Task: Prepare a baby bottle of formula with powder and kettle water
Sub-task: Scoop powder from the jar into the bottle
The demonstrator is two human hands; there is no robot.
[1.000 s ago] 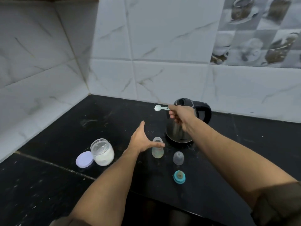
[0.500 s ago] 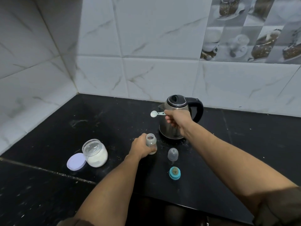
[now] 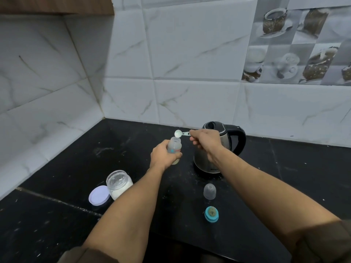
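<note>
Bottle: the baby bottle point(image 3: 174, 147) is up near vertical, mouth open, left of the kettle; can't tell whether its base touches the black counter point(image 3: 133, 141).
Left hand: the left hand point(image 3: 163, 156) is wrapped round the bottle's body, fingers curled tight.
Scoop: the white scoop point(image 3: 178, 133) is poised right above the bottle's mouth, white powder in its bowl.
Right hand: the right hand point(image 3: 206, 141) pinches the scoop's handle between thumb and fingers.
Kettle: the steel kettle point(image 3: 226, 141) stands just behind that hand, lid down.
Near side: 2 loose pieces, a clear cap point(image 3: 209, 191) and a teal nipple ring point(image 3: 211, 214), stand slightly apart.
Left side: an open powder jar point(image 3: 118, 184) has its lilac lid point(image 3: 99, 195) flat against it.
</note>
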